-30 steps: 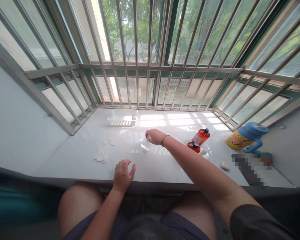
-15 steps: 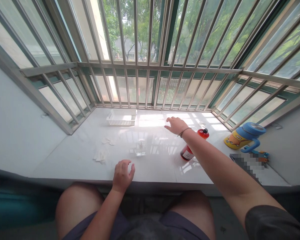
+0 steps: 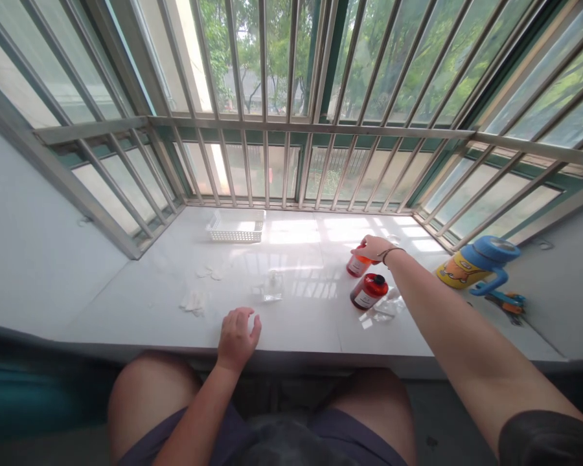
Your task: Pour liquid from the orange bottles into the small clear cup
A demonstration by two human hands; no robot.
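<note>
My right hand (image 3: pixel 376 248) reaches over the white sill and grips a red bottle (image 3: pixel 356 266) by its top, which the fingers mostly cover. Just in front of it, a second red bottle (image 3: pixel 369 292) with a black cap and a pale label stands upright. A crumpled clear plastic wrapper (image 3: pixel 387 307) lies against that nearer bottle's right side. My left hand (image 3: pixel 240 336) rests empty by the sill's front edge, thumb apart from loosely bent fingers. Beyond it stands a small clear glass container (image 3: pixel 273 286).
A white mesh basket (image 3: pixel 236 226) sits at the back left. Crumpled white scraps (image 3: pixel 193 302) lie at left. On the right are a blue and yellow mug (image 3: pixel 473 264) and a blue and orange object (image 3: pixel 510 302). Metal bars (image 3: pixel 315 128) line the windows.
My right hand has moved right and closed on the farther red bottle's top. The nearer bottle and wrapper are now uncovered by my forearm. My left hand stays put.
</note>
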